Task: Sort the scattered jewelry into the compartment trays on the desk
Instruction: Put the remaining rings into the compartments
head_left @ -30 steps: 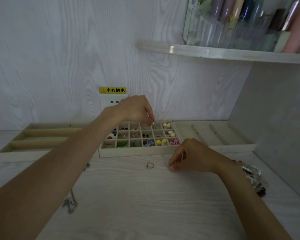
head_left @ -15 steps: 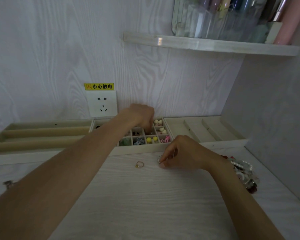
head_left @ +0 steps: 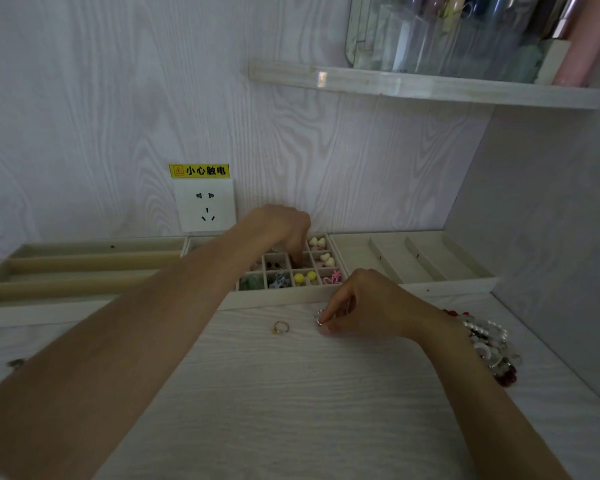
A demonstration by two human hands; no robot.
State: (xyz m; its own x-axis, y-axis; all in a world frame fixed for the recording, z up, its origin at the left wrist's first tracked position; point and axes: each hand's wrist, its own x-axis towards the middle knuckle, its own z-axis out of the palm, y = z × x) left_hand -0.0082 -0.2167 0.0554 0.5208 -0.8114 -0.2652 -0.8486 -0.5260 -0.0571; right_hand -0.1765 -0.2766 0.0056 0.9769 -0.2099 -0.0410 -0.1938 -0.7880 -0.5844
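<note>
yellow warning label (head_left: 199, 170), white wood-grain desk (head_left: 291, 393)

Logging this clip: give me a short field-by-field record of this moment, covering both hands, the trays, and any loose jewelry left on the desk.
left hand: left hand reaches into the small-compartment grid tray, fingertips down in a middle compartment; whether it holds anything is hidden
right hand: right hand pinches a thin silver ring at the white wood-grain desk
loose on desk: gold ring beside the silver ring; pile of beaded bracelets by the right wrist
other trays: long-slot beige tray at left, slanted-divider tray at right
grid contents: yellow balls, cream hearts
</note>
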